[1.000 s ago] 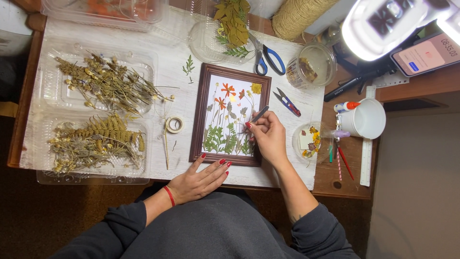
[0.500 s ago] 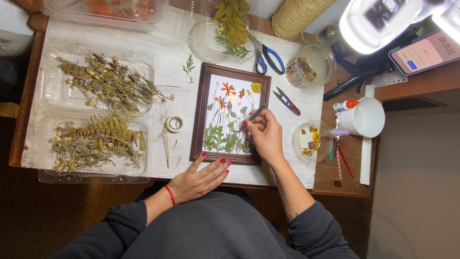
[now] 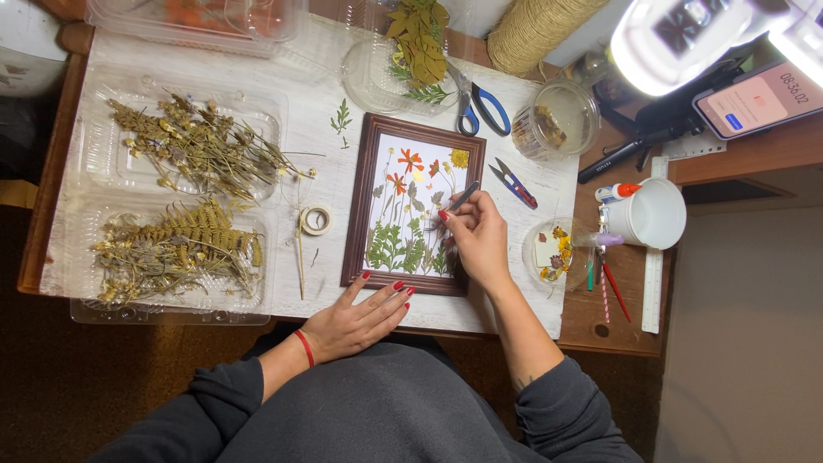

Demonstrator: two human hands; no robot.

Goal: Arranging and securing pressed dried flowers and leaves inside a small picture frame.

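Seen from above, two clear plastic trays (image 3: 257,111) of dried grasses and ferns (image 3: 176,249) lie at the left of a white-covered surface (image 3: 317,73), with a small roll of tape (image 3: 315,220) just beside them. At centre, a dark wooden picture frame (image 3: 358,206) lies flat, its white backing carrying pressed orange and yellow flowers and green leaves. The person's left hand (image 3: 356,317), fingers spread and flat, holds nothing and rests against the frame's lower edge, a red band at the wrist. The right hand (image 3: 476,240) is over the lower right part of the frame, its fingers pinched narrow around slim tweezers (image 3: 461,199) whose tips point down toward the pressed flowers; what the tips grip cannot be told. Above the frame sits a clear dish of yellow-green leaves (image 3: 416,43), with blue-handled scissors (image 3: 480,107) next to it. Small snips (image 3: 514,183) lie just right of the frame. Farther right stand a glass jar (image 3: 561,120), a small dish of petals (image 3: 549,253), a white cup (image 3: 656,214), a spool of twine (image 3: 536,30), a ruler (image 3: 656,257) and, at the far edge, a bright lamp (image 3: 677,39) and a phone (image 3: 754,99).
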